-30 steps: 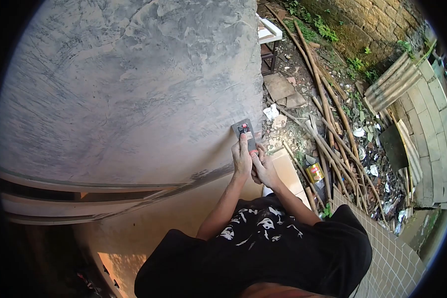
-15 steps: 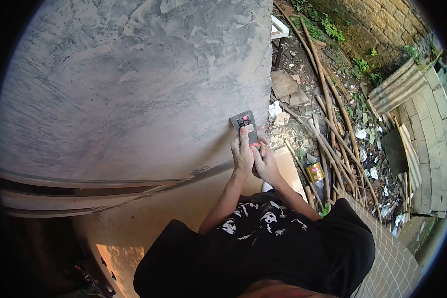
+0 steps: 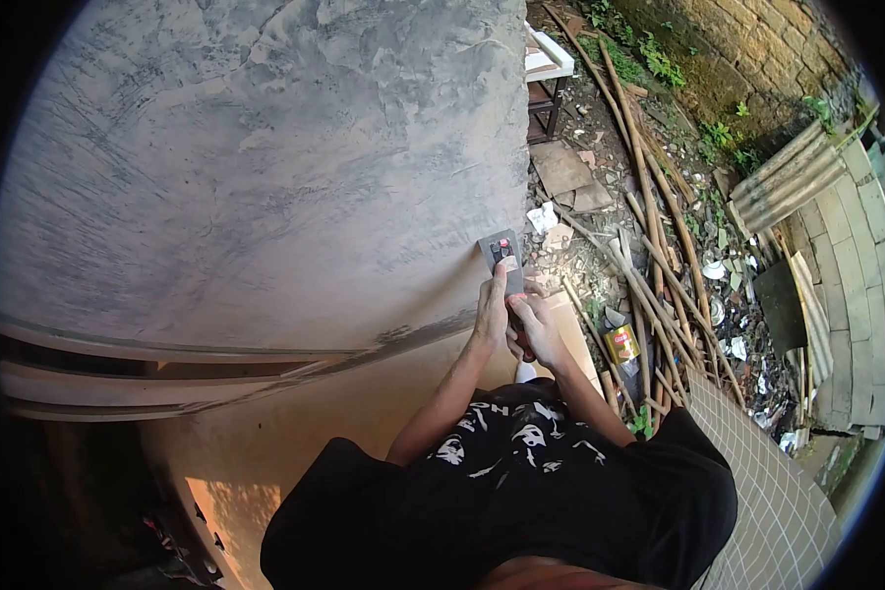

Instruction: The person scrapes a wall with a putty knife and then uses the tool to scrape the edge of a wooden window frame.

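Note:
A flat grey hand sander (image 3: 502,246) with a dark and red handle is against the plastered wall (image 3: 295,177), close to its right edge. My left hand (image 3: 494,307) is closed round the tool from the left, its thumb laid along the top. From the right, my right hand (image 3: 538,324) is closed round the lower handle, and its fingers partly hide the grip. The wall surface is grey and whitish, with streaks and rough patches. A dark shadow lies on it just left of the sander.
Right of the wall edge, long bamboo poles (image 3: 649,177) lie across rubble and litter. A yellow can (image 3: 620,343) stands near the poles. A white-topped piece of furniture (image 3: 549,59) is at the far corner. Below the wall runs a grooved ledge (image 3: 167,372).
Both hands and the sander have shifted to the right and slightly toward me, nearer the wall's edge. More of the white-topped furniture shows past the corner.

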Demonstrator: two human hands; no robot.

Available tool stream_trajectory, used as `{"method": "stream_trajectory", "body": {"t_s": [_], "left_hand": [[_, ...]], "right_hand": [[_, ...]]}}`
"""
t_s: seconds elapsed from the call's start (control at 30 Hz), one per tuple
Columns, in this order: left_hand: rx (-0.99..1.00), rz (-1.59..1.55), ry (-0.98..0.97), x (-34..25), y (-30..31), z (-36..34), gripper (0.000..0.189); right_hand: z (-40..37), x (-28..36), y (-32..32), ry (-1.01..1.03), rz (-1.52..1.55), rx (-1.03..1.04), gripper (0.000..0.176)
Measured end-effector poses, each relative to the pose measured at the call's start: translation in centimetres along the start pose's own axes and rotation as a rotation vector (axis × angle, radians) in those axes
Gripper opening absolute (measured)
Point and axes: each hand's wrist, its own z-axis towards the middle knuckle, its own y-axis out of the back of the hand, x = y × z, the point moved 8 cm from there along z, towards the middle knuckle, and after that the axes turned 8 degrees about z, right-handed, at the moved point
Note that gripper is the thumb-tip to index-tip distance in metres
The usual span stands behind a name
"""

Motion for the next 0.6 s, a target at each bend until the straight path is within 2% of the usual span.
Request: {"method": "stream_trajectory", "body": {"t_s": [0.03,0.1,0.2,0.3,0.4,0.5,0.6], "left_hand": [[0.003,0.003,0.002,0.9,-0.1,-0.1,0.064],[0.001,-0.05,0.092,3.0,-0.2,-0.3,0.069],[-0.016,0.016,0.096,4.1,0.5,-0.1,0.07],[-0.002,0.069,0.087,5.2,1.5,0.3,0.069],[0.023,-0.053,0.016,0.8,-0.3,-0.4,0.068],[0.057,-0.18,-0.053,1.3,-0.3,0.1,0.066],[0.013,-0.209,0.014,1.9,-0.3,-0.1,0.064]], "right_hand": [[-0.3,-0.4,0.3,-0.059,0.078,-0.032,0.034],[-0.1,-0.8,1.0,-0.015,-0.018,-0.02,0.034],[0.1,0.0,0.7,-0.004,-0.043,0.002,0.035],[0.3,0.8,0.7,0.087,-0.212,-0.048,0.035],[0.4,1.6,0.8,0.162,-0.263,-0.134,0.034],[0.7,1.0,0.6,0.106,-0.229,-0.073,0.035],[1.0,0.5,0.8,0.14,-0.27,-0.097,0.036]]}}
